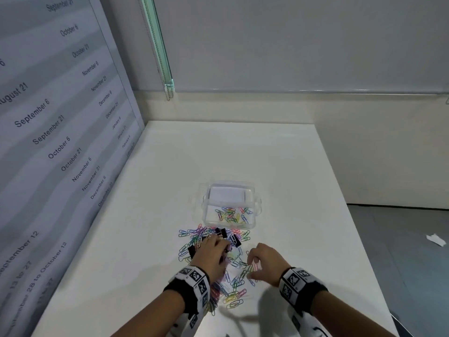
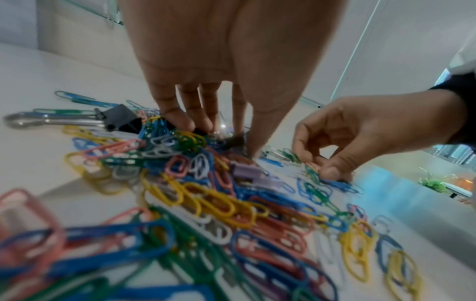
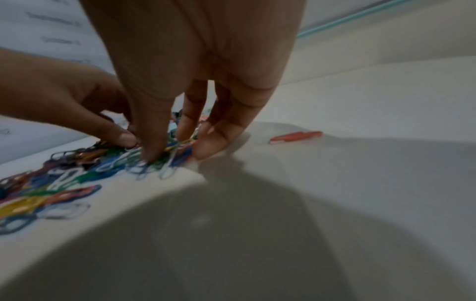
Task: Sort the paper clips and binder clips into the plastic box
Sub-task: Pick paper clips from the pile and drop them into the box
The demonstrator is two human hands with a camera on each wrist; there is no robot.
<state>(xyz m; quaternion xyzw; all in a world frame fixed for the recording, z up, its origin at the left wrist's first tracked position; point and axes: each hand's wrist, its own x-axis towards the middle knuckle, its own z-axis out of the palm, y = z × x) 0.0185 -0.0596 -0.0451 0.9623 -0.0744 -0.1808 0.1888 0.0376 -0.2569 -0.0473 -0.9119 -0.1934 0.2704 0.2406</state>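
A clear plastic box [image 1: 255, 210] stands mid-table, with several coloured paper clips in its near compartment. A pile of coloured paper clips [image 1: 233, 288] and black binder clips [image 1: 221, 232] lies in front of it. My left hand [image 1: 220, 249] reaches down into the pile, its fingers and thumb [image 2: 221, 138] closing on a cluster of clips with something dark in it. To its right, my right hand [image 1: 252, 266] pinches a few paper clips [image 3: 175, 150] at the pile's edge. A black binder clip [image 2: 121, 120] and a purple one [image 2: 247, 171] lie loose.
A printed panel with dates [image 1: 60, 142] stands along the table's left side, and a wall closes the back. One red paper clip [image 3: 296, 136] lies apart, to the right of the pile. The table edge [image 1: 359, 239] drops to grey floor with a paper scrap [image 1: 436, 239].
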